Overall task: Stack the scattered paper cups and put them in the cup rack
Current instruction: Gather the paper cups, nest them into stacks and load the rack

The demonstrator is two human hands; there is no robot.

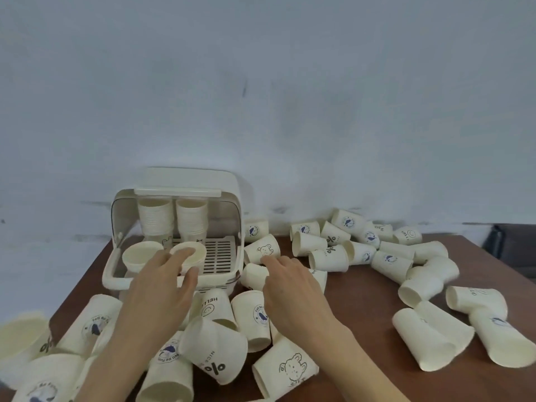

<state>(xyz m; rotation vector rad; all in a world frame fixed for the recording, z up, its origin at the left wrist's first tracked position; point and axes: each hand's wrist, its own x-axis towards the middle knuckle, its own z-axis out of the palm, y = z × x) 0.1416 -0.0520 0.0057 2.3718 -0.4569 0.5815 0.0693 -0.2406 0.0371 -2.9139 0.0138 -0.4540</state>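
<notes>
1. Head view: a cream plastic cup rack [174, 227] with its rounded lid flipped up stands at the back left of a dark brown wooden counter [362, 300], against a pale grey wall [261, 82].
2. Inside the rack, two tall stacks of cream paper cups [172, 220] stand upright at the rear, mouths up, side by side on the slatted tray.
3. In front of them, two shorter stacks stand in the rack: one near the left wall [139, 255] and one just beside it to the right [188, 253].
4. The left hand [162, 285] reaches into the rack from below, fingers spread and fairly straight. Its fingertips lie at the rim of the right front stack, with the thumb down at that stack's side; I cannot tell whether it truly grips the stack or only touches it.
5. The right hand [290, 285] lies just right of the rack, fingers relaxed and slightly apart. Its forefinger tip touches a tipped cup printed with a small bear [262, 250], which lies on its side beside the rack's right wall.
6. A plain tipped cup [253, 275] lies under the right hand's fingers, touching or nearly touching them.
7. Loose printed paper cups [214, 349] lie heaped on the near counter between and under both forearms, most on their sides.
8. A further scatter of cups [377, 250] spreads across the right half of the counter, well apart from both hands.
</notes>
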